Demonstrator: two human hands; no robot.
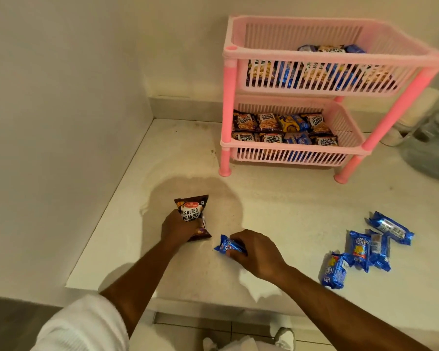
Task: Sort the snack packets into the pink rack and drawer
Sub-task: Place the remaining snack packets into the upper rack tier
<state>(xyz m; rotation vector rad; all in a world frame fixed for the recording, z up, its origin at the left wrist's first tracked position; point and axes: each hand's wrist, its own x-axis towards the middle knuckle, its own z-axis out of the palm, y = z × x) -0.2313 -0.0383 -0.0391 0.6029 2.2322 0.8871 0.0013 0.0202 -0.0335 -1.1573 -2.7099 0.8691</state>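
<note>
White ribbed sleeve (84,323) covers the left upper arm at the bottom edge, nearest the camera, and the bare forearm runs up from it onto the pale, stained counter (284,198). Taking the two-tier pink slatted plastic rack (227,107) at the back of the counter as the landmark, the left hand (176,228) lies well in front of its left front leg, fingers closed around the lower part of a dark brown salted-peanuts packet (193,211) that stands tilted, its top edge pointing toward the rack. Just to the right of that, also well in front of the rack, the right hand (257,252) rests on the counter with its fingers curled over a small blue foil biscuit packet (227,245), whose left end pokes out past the fingertips. Further right, in front of the rack's right front leg and well apart from it, four more blue foil biscuit packets (359,247) lie loose on the counter, three close together and one a little beyond them. Inside the rack, the lower basket holds rows of brown peanut packets with a few blue ones among them, and the upper basket holds a mix of the same, seen partly through the slats. Right of the rack, a grey blurred object (431,143) sits at the frame edge; what it is cannot be told
</note>
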